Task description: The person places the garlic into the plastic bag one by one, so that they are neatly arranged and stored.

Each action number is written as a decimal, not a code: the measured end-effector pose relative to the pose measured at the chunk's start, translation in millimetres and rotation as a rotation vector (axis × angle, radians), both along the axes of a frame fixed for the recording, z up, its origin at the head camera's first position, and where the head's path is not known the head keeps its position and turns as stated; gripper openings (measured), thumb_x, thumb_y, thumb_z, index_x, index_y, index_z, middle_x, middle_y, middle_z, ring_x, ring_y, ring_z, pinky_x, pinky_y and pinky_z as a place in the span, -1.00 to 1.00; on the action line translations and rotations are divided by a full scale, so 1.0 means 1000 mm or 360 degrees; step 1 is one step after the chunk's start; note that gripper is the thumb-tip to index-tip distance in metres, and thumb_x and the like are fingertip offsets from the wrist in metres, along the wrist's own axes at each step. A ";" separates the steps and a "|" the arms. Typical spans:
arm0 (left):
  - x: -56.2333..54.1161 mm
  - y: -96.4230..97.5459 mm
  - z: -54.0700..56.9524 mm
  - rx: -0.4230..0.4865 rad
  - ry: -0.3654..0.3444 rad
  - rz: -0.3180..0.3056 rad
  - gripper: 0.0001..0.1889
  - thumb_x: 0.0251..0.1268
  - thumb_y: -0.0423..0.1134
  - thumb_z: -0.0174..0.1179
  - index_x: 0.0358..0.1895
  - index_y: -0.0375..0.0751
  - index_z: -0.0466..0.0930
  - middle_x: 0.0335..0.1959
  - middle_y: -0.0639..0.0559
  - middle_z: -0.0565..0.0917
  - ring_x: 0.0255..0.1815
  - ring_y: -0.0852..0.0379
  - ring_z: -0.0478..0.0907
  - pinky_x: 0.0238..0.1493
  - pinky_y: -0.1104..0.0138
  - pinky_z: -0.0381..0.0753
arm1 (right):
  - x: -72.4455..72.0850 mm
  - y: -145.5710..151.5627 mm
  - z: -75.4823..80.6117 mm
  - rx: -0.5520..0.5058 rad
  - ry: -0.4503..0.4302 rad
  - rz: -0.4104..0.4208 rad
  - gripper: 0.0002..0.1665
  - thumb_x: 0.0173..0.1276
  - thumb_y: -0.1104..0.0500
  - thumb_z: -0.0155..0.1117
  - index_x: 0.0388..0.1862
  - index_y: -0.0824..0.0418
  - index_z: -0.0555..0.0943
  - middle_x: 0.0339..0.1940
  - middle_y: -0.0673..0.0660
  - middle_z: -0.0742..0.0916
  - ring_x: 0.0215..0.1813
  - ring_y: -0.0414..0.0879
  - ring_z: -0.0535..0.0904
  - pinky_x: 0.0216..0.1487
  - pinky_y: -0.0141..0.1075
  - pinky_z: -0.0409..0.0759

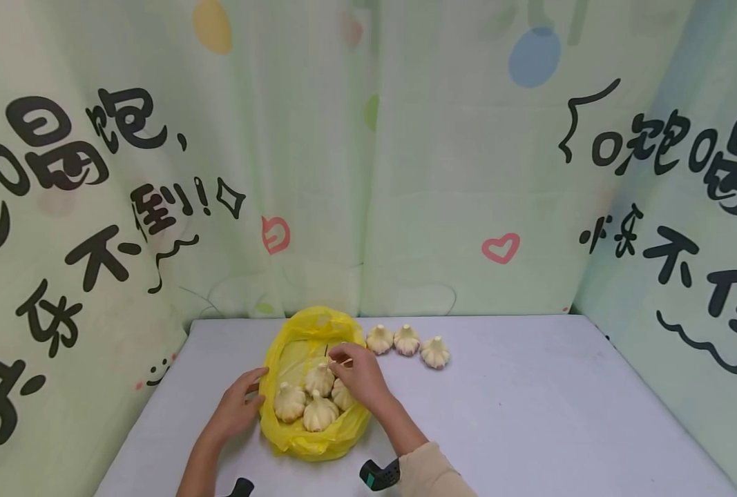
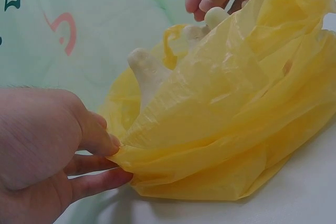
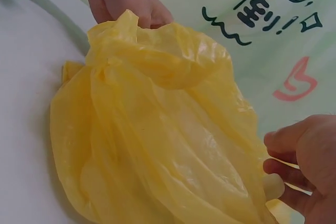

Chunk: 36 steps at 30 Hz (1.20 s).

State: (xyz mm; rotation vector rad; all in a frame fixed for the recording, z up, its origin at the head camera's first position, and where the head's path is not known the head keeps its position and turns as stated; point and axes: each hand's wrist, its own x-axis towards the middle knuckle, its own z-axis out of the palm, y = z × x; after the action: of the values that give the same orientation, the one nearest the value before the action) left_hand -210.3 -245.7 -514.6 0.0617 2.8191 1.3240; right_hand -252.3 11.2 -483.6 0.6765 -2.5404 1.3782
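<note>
A yellow plastic bag (image 1: 276, 442) stands on the table with its mouth spread wide, and several garlic bulbs (image 1: 320, 413) lie inside it. At the bag's left side my left hand (image 1: 236, 407) pinches the edge of the plastic between thumb and fingers, seen closely in the left wrist view. My right hand (image 1: 358, 373) reaches over the right rim into the mouth, its curled fingers around the stem of the rearmost bulb (image 1: 319, 380). One stem (image 3: 273, 187) shows between those fingers in the right wrist view. The bag hides the bulb below it.
Three more garlic bulbs (image 1: 407, 340) stand in a row on the white table (image 1: 530, 407), right of the bag near the back edge. A pale green curtain (image 1: 418, 172) with writing closes off the back and both sides.
</note>
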 end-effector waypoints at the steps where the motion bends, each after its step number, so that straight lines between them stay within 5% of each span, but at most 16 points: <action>1: 0.000 0.000 0.000 0.0001 0.0001 0.0000 -0.46 0.36 -0.47 0.01 0.41 -0.23 0.26 0.43 -0.27 0.29 0.29 -0.28 0.43 0.21 -0.08 0.52 | 0.000 0.001 0.001 0.0001 0.0005 -0.0003 -0.79 0.31 0.27 0.28 -0.07 0.26 0.66 -0.15 0.14 0.75 -0.12 -0.04 0.66 -0.09 -0.32 0.67; 15: 0.000 0.000 0.000 -0.0012 0.0000 0.0003 -0.45 0.35 -0.47 0.02 0.41 -0.23 0.26 0.44 -0.27 0.28 0.29 -0.28 0.43 0.26 -0.10 0.47 | 0.002 0.015 0.002 -0.0067 0.0000 -0.0041 -0.77 0.32 0.27 0.27 -0.04 0.23 0.66 -0.13 0.12 0.73 -0.09 -0.05 0.67 -0.10 -0.38 0.69; 23: -0.001 0.002 0.000 -0.0014 -0.0014 0.0017 -0.45 0.36 -0.46 0.02 0.41 -0.22 0.26 0.44 -0.26 0.27 0.31 -0.28 0.42 0.26 -0.11 0.46 | 0.002 0.023 0.004 -0.0070 0.0041 -0.0061 -0.75 0.29 0.29 0.30 -0.05 0.26 0.66 -0.13 0.15 0.73 -0.09 0.00 0.67 -0.08 -0.18 0.71; 36: -0.001 0.002 0.000 -0.0007 -0.0041 0.0020 -0.45 0.36 -0.45 0.02 0.42 -0.21 0.25 0.44 -0.26 0.27 0.32 -0.29 0.40 0.26 -0.11 0.47 | 0.000 0.036 0.003 -0.0079 0.0038 -0.0115 -0.77 0.26 0.30 0.32 -0.08 0.26 0.66 -0.15 0.15 0.73 -0.10 0.00 0.67 -0.08 -0.21 0.70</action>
State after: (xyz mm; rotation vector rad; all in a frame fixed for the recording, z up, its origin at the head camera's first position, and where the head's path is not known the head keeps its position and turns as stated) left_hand -211.7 -244.2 -515.0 0.0261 2.8054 1.3117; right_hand -252.0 47.4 -480.4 0.5826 -2.4781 1.3956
